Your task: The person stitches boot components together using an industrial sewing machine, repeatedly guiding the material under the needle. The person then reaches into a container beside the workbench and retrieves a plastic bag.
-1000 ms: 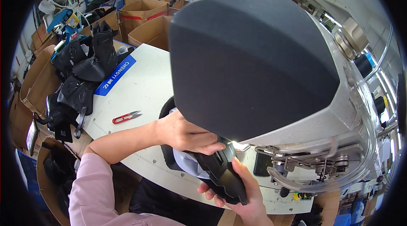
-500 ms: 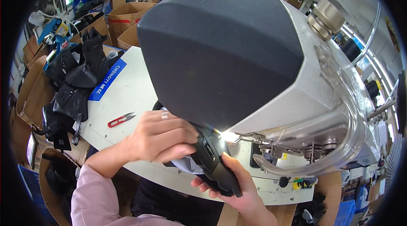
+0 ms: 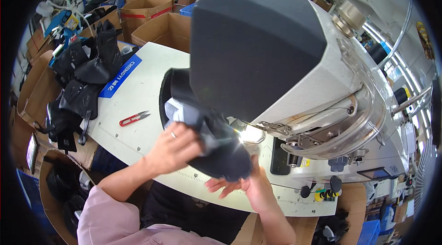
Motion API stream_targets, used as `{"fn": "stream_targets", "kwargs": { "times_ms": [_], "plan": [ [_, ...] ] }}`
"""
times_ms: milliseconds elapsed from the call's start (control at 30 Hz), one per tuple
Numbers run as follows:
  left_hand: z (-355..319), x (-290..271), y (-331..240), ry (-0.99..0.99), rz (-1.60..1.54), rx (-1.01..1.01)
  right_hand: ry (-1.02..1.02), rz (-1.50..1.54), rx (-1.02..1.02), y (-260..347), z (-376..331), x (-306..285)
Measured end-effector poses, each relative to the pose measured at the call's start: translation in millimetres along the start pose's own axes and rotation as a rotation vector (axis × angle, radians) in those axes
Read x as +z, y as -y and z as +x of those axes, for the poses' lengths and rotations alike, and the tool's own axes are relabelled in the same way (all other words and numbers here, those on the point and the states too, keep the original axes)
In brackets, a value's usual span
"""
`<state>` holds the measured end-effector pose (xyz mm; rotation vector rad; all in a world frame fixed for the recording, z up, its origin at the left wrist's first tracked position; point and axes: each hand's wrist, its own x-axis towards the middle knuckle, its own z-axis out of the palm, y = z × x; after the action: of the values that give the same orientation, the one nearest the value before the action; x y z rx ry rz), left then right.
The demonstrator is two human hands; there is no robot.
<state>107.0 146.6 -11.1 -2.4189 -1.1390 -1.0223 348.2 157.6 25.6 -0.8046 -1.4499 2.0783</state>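
Observation:
A black boot upper (image 3: pixel 225 153) with a pale grey lining is held over the front of the sewing table, partly smeared by motion. My left hand (image 3: pixel 177 148), a ring on one finger, is closed on its left side by the lining. Under the rounded end of the upper, my right hand (image 3: pixel 246 183) has its fingers stretched and apart, close against it or touching. Just behind stands a large sewing machine head (image 3: pixel 258 51) with a dark cover and a lit lamp (image 3: pixel 252 134). The machine head hides part of the upper.
Red-handled thread snips (image 3: pixel 134 118) lie on the white table (image 3: pixel 149 68), left of my hands. Black boot uppers (image 3: pixel 99 58) are heaped at the far left. A dark phone-like slab (image 3: pixel 280 155) lies right of the lamp. Cardboard boxes (image 3: pixel 161 31) stand behind the table.
The boot upper has turned, showing its grey lining and a smooth rounded end. My right hand has moved up and its fingers have spread. The head view has shifted.

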Motion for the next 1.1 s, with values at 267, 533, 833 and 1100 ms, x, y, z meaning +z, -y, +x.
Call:
{"fn": "stream_targets", "kwargs": {
  "times_ms": [267,533,833,1100],
  "plan": [
    [-5,-74,-21,-0.623,-0.820,-0.966,-0.461,-0.855,-0.713,-31,45,48],
    [8,-71,-11,-0.778,-0.978,-0.855,-0.476,-1.079,-0.791,-27,28,66],
    [-8,-18,-31,-0.431,-1.138,-0.811,-0.349,-0.452,-0.518,-39,22,54],
    [-10,-77,-16,0.268,-1.029,-0.594,-0.306,-0.709,-0.549,-17,18,46]
  ]
}}
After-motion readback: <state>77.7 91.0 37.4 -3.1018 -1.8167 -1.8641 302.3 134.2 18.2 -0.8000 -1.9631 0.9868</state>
